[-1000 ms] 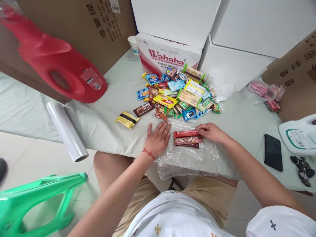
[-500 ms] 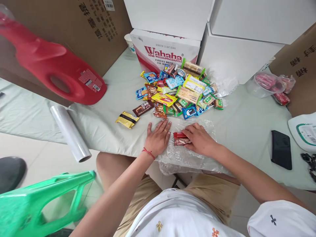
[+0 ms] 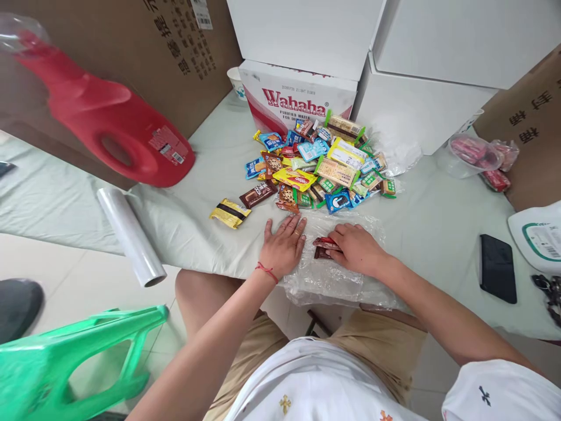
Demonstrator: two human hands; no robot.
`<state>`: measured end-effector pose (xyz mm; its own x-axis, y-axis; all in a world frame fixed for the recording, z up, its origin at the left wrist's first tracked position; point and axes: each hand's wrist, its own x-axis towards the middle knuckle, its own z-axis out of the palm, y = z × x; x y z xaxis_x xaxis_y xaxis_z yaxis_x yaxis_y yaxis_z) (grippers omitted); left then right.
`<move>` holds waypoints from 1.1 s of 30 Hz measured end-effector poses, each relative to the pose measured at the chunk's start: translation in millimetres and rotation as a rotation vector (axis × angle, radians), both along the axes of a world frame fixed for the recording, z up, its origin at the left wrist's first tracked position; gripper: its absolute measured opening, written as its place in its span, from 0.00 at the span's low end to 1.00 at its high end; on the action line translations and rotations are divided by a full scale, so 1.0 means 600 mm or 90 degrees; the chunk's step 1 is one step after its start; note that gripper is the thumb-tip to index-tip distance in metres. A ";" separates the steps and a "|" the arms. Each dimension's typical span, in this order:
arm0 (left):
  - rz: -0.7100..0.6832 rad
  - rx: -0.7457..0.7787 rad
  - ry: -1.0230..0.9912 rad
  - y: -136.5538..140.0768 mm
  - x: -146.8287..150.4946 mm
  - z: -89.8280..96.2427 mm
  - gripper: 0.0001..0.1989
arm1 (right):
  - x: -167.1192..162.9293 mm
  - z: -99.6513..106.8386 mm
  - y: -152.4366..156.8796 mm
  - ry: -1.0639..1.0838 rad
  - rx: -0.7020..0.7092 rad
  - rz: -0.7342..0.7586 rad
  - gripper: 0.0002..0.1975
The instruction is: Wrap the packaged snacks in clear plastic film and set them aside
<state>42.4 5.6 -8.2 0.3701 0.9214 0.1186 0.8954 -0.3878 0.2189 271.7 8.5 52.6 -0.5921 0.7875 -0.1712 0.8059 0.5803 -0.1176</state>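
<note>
My left hand lies flat, fingers spread, on the left edge of a clear plastic wrap sheet that hangs over the table's front edge. My right hand is closed over small wrapped snacks: a red-wrapped snack bar and a dark brown one below it. Their right ends are hidden under my fingers. Beyond my hands lies a heap of packaged snacks in many colours. A yellow packet and a brown packet sit at its left front.
A plastic wrap roll and a red jug are at left. Behind the heap stands a Wahaba-style carton with white boxes. On the right are a plastic tub and a phone. A green stool stands lower left.
The snack bars under my right hand have shifted and turned; the lower one now shows a darker face. My left hand stays flat on the wrap. The view has moved slightly.
</note>
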 end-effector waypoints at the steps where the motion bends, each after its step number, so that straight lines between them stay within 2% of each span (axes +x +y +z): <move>1: 0.000 0.000 -0.002 0.000 0.000 0.000 0.27 | -0.001 0.000 -0.002 -0.007 0.011 0.000 0.14; 5: 0.000 0.001 -0.010 -0.001 -0.001 0.000 0.27 | -0.001 -0.005 -0.020 0.012 0.049 0.020 0.25; 8: 0.000 -0.002 -0.015 -0.001 -0.001 -0.001 0.27 | 0.004 -0.008 -0.027 0.069 0.038 0.019 0.34; 10: -0.001 -0.005 -0.018 -0.001 -0.001 0.000 0.27 | 0.010 -0.006 -0.022 0.132 0.022 0.020 0.36; 13: -0.003 -0.007 -0.020 -0.002 -0.002 0.002 0.26 | 0.019 -0.002 0.007 0.207 0.033 -0.015 0.31; 16: -0.002 -0.004 -0.020 -0.003 -0.004 0.006 0.26 | 0.032 -0.005 0.051 0.178 0.079 -0.094 0.25; 21: 0.002 0.000 -0.037 -0.004 -0.012 0.008 0.26 | 0.051 -0.022 0.105 0.108 0.072 -0.167 0.30; 28: 0.009 0.084 -0.144 -0.003 -0.029 -0.011 0.22 | 0.070 -0.036 0.113 0.134 0.010 -0.216 0.32; 30: 0.018 0.131 -0.185 -0.002 -0.034 -0.005 0.19 | 0.076 -0.039 0.117 0.157 -0.021 -0.217 0.27; 33: 0.024 0.205 -0.203 0.001 -0.031 0.019 0.18 | 0.085 -0.040 0.127 0.188 -0.042 -0.192 0.11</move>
<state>23.9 6.3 3.4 0.2349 0.8312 0.5039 0.8181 -0.4490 0.3593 322.7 84.6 28.8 -0.3676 0.9261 -0.0845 0.8645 0.3068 -0.3981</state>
